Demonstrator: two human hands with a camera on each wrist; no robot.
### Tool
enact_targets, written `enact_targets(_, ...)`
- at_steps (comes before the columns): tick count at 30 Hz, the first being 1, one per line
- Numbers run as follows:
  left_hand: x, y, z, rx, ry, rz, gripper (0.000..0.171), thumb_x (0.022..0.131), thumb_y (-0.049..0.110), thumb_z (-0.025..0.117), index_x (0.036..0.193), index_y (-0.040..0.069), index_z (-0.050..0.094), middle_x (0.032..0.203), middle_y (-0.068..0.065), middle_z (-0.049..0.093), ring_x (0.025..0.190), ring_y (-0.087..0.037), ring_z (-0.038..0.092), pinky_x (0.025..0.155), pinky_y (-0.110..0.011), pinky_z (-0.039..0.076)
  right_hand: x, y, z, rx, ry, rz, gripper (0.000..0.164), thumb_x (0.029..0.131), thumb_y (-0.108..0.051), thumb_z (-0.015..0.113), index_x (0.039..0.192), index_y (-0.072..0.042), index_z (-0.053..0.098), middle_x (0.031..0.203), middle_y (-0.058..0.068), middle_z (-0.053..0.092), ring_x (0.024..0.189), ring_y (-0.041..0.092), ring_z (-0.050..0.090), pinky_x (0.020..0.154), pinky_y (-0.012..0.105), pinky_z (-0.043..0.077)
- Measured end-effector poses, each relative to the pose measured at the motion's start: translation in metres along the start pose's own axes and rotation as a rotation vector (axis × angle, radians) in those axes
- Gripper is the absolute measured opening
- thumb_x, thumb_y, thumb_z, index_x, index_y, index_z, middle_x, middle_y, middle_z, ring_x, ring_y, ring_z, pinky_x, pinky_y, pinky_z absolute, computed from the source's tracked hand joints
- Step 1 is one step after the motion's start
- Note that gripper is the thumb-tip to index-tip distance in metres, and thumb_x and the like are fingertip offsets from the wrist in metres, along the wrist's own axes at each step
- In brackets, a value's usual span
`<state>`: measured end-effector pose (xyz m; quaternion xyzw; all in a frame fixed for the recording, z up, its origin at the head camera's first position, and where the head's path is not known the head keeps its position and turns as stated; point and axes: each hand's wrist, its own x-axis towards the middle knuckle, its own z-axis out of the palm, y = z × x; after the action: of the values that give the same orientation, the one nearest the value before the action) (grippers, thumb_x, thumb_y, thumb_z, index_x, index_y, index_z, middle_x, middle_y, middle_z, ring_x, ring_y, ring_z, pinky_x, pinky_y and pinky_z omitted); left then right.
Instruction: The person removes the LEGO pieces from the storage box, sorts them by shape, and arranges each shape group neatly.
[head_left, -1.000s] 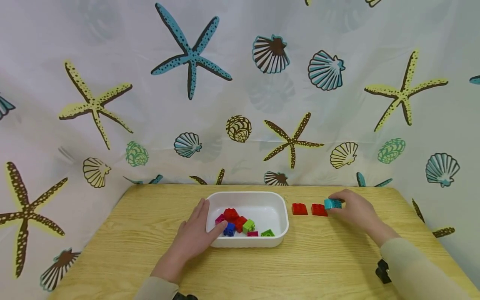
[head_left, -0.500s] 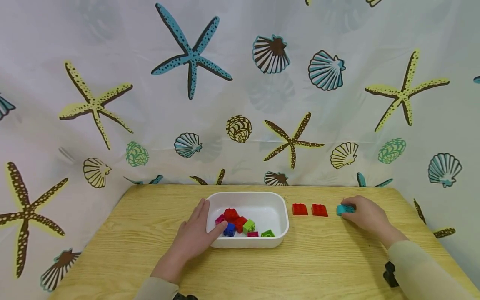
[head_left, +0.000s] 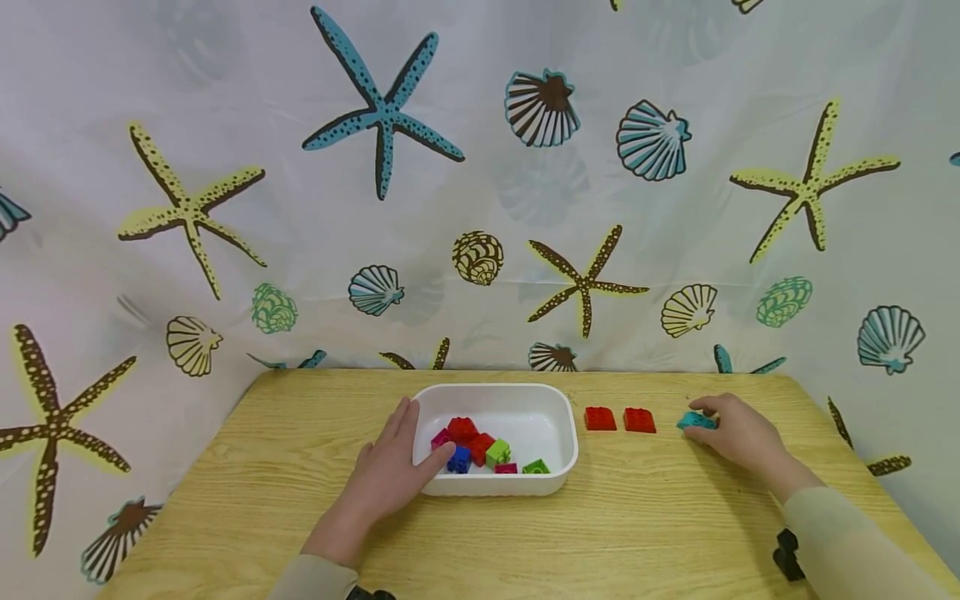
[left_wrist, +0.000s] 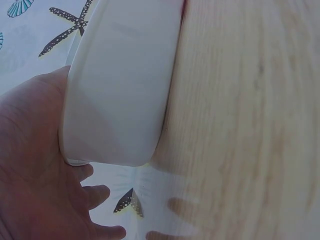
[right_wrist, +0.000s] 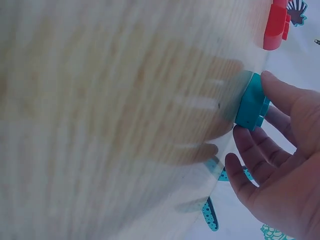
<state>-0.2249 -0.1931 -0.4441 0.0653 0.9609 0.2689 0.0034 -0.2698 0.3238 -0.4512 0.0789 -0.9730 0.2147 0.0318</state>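
Note:
My left hand [head_left: 386, 467] rests at the left end of a white plastic box [head_left: 567, 421], thumb over the near rim, fingers straight along the outside. In the left wrist view several fingertips reach past the box's end. To the right, my right hand [head_left: 746, 433] pinches a teal toy building block [right_wrist: 252, 102] between thumb and fingers, low at the tabletop. The block has studs and a sloped side; the hand partly covers it in the head view. Left of it sit two red building blocks, one nearer the box [head_left: 600, 418] and one nearer the hand [head_left: 639, 420].
Inside the box lie several loose blocks: red [head_left: 462, 429], blue [head_left: 459, 459], lime green [head_left: 497, 452] and pink [head_left: 506, 468]. The wooden table [head_left: 517, 542] ends at the back against a curtain [head_left: 480, 183] printed with starfish and shells.
My right hand has moved right and slightly nearer with the teal block, away from the red blocks, and lowered it; the block has turned a little. The left hand stays put.

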Motion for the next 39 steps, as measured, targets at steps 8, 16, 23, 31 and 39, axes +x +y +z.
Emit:
enact_targets(8, 0.0, -0.002, 0.0, 0.006, -0.001, -0.007, 0.106, 0.105, 0.064, 0.063, 0.176, 0.002, 0.015, 0.183, -0.022, 0.01, 0.166, -0.048, 0.017, 0.123, -0.084, 0.014, -0.011, -0.005, 0.002, 0.058, 0.005, 0.006, 0.057, 0.101, -0.027, 0.083, 0.145, 0.004, 0.066, 0.137, 0.033, 0.057, 0.091, 0.029, 0.059, 0.076, 0.044, 0.052)
enact_targets(16, -0.002, -0.004, 0.0, 0.004, -0.004, -0.013, 0.106, 0.105, 0.064, 0.063, 0.176, 0.002, 0.015, 0.183, -0.022, 0.01, 0.166, -0.049, 0.017, 0.122, -0.084, 0.014, -0.016, -0.006, 0.007, 0.172, -0.031, -0.095, 0.058, 0.098, -0.009, 0.085, 0.148, 0.009, 0.062, 0.142, 0.035, 0.053, 0.099, 0.029, 0.066, 0.087, 0.05, 0.06)
enact_targets(23, 0.0, -0.002, 0.001, 0.003, -0.006, -0.011, 0.105, 0.106, 0.064, 0.062, 0.176, 0.002, 0.014, 0.184, -0.021, 0.009, 0.167, -0.048, 0.015, 0.123, -0.083, 0.012, -0.014, -0.005, 0.008, 0.17, -0.057, -0.16, 0.056, 0.096, 0.011, 0.077, 0.15, 0.009, 0.061, 0.141, 0.033, 0.055, 0.1, 0.029, 0.068, 0.089, 0.052, 0.061)
enact_targets(31, 0.001, -0.002, 0.003, -0.001, -0.01, -0.006, 0.108, 0.105, 0.07, 0.059, 0.177, 0.003, 0.014, 0.184, -0.02, 0.008, 0.167, -0.046, 0.015, 0.124, -0.083, 0.01, -0.008, 0.002, 0.007, 0.022, -0.039, -0.247, 0.059, 0.094, 0.02, 0.069, 0.149, 0.0, 0.066, 0.151, 0.037, 0.051, 0.13, 0.062, 0.051, 0.105, 0.076, 0.048)
enact_targets(39, 0.0, -0.002, 0.001, 0.008, -0.002, 0.005, 0.107, 0.105, 0.07, 0.058, 0.176, 0.002, 0.015, 0.184, -0.02, 0.009, 0.167, -0.046, 0.016, 0.124, -0.083, 0.011, -0.002, 0.003, 0.008, 0.061, -0.065, -0.285, 0.044, 0.1, 0.01, 0.072, 0.141, -0.004, 0.073, 0.154, 0.039, 0.048, 0.136, 0.069, 0.044, 0.107, 0.082, 0.041)
